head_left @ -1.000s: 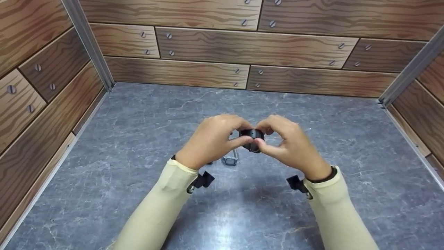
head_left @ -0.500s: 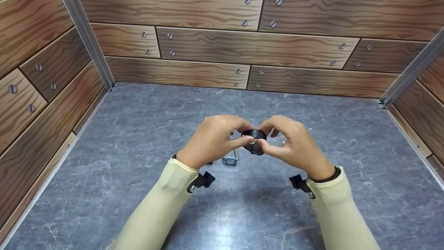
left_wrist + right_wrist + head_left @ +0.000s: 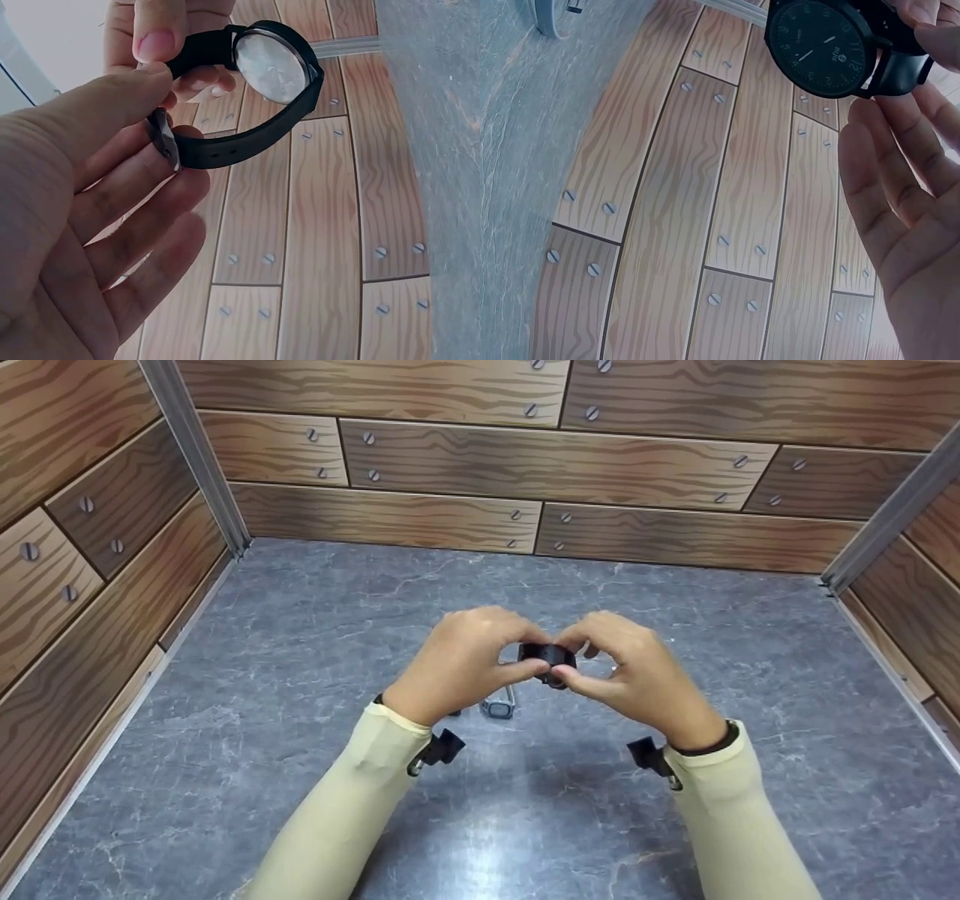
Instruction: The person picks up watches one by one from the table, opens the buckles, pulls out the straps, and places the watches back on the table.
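A black wristwatch (image 3: 547, 655) hangs between both hands above the grey marbled tabletop, its strap bent into a loop. My left hand (image 3: 476, 652) pinches the strap between thumb and fingers; the left wrist view shows a metal buckle (image 3: 164, 139) at those fingers and the watch's shiny case back (image 3: 271, 67). From the other side, my right hand (image 3: 626, 667) pinches the strap with thumb and forefinger, right beside the left fingertips. The dark dial (image 3: 821, 46) faces the right wrist camera. Fingertips cover the place where the strap ends meet.
A grey watch (image 3: 498, 709) with a rectangular face lies on the tabletop (image 3: 480, 825) below the hands. Beside it, a small dark thing (image 3: 454, 712) is mostly hidden by the left wrist. Wood-patterned walls (image 3: 442, 457) stand at the back and sides.
The right hand has shifted slightly right. The wristwatch has tilted between the fingers, its lower part showing less than half a second ago. The left hand has barely moved.
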Action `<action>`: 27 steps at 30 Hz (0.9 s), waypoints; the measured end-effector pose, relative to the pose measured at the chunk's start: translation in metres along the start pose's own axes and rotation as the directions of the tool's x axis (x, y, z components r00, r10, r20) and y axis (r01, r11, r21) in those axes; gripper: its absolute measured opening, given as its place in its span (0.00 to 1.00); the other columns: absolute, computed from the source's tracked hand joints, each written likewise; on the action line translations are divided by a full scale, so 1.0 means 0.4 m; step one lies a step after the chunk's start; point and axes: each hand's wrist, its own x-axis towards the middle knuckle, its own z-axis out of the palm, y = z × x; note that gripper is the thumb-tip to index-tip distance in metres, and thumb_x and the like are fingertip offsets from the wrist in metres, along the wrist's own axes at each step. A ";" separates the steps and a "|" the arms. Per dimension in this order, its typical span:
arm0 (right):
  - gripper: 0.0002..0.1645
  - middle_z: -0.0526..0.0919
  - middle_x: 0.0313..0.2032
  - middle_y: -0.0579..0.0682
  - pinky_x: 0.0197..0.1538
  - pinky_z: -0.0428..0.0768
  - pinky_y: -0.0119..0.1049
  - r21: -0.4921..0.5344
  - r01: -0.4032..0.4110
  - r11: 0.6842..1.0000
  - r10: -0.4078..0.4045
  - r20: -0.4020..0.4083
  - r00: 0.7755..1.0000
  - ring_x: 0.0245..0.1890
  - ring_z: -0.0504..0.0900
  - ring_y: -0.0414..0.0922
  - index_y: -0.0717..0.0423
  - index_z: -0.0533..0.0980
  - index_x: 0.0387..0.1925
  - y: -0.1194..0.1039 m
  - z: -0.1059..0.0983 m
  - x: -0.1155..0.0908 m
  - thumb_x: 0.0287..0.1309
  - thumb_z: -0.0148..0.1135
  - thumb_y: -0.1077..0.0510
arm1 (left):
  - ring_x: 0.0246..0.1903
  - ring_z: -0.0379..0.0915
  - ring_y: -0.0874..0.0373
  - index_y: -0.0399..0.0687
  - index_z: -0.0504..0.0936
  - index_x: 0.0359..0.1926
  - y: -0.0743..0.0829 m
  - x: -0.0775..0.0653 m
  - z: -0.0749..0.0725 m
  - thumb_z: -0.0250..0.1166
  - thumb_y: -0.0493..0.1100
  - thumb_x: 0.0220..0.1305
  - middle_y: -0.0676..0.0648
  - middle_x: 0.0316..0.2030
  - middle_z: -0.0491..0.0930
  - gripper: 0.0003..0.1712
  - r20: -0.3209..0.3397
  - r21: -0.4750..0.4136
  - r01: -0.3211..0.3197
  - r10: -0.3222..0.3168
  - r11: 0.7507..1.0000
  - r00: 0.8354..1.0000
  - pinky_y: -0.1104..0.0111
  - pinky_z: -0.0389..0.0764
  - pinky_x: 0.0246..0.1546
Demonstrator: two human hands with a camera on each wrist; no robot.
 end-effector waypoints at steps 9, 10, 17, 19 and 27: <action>0.09 0.84 0.37 0.43 0.41 0.79 0.30 0.005 0.014 1.000 -0.014 -0.013 1.000 0.38 0.79 0.39 0.51 0.83 0.42 0.003 0.004 0.000 0.60 0.73 0.60 | 0.40 0.83 0.65 0.54 0.91 0.46 -0.003 0.002 0.002 0.73 0.51 0.66 0.59 0.39 0.89 0.11 -0.027 -0.017 -0.028 0.027 0.999 0.999 0.66 0.80 0.50; 0.09 0.84 0.37 0.43 0.41 0.79 0.30 0.009 0.015 1.000 -0.015 -0.013 1.000 0.37 0.79 0.39 0.51 0.83 0.41 0.004 0.004 0.000 0.59 0.73 0.60 | 0.40 0.83 0.65 0.54 0.91 0.46 -0.003 0.002 0.002 0.73 0.51 0.66 0.58 0.39 0.89 0.11 -0.028 -0.018 -0.029 0.029 0.999 0.999 0.66 0.80 0.49; 0.10 0.84 0.35 0.42 0.38 0.81 0.35 0.003 0.032 0.999 -0.032 -0.008 0.999 0.36 0.78 0.38 0.50 0.82 0.40 0.006 0.006 0.000 0.57 0.73 0.61 | 0.39 0.83 0.66 0.54 0.91 0.45 -0.002 0.000 0.004 0.74 0.51 0.66 0.58 0.38 0.89 0.11 -0.022 -0.028 -0.029 0.029 0.999 0.999 0.70 0.82 0.42; 0.11 0.83 0.35 0.41 0.38 0.81 0.34 0.012 0.041 0.999 -0.041 -0.002 0.999 0.35 0.78 0.38 0.50 0.82 0.40 0.007 0.008 0.000 0.56 0.74 0.62 | 0.38 0.83 0.66 0.54 0.91 0.45 -0.003 -0.001 0.004 0.74 0.51 0.66 0.58 0.38 0.89 0.11 -0.010 -0.032 -0.027 0.027 0.999 1.000 0.71 0.81 0.40; 0.13 0.83 0.36 0.43 0.38 0.82 0.36 0.060 0.049 0.997 -0.049 0.005 0.999 0.36 0.80 0.40 0.52 0.81 0.41 0.007 0.011 0.002 0.54 0.73 0.66 | 0.37 0.83 0.66 0.54 0.91 0.46 -0.006 0.000 0.001 0.73 0.50 0.67 0.58 0.39 0.89 0.11 0.008 -0.035 -0.031 0.031 0.999 0.999 0.72 0.80 0.38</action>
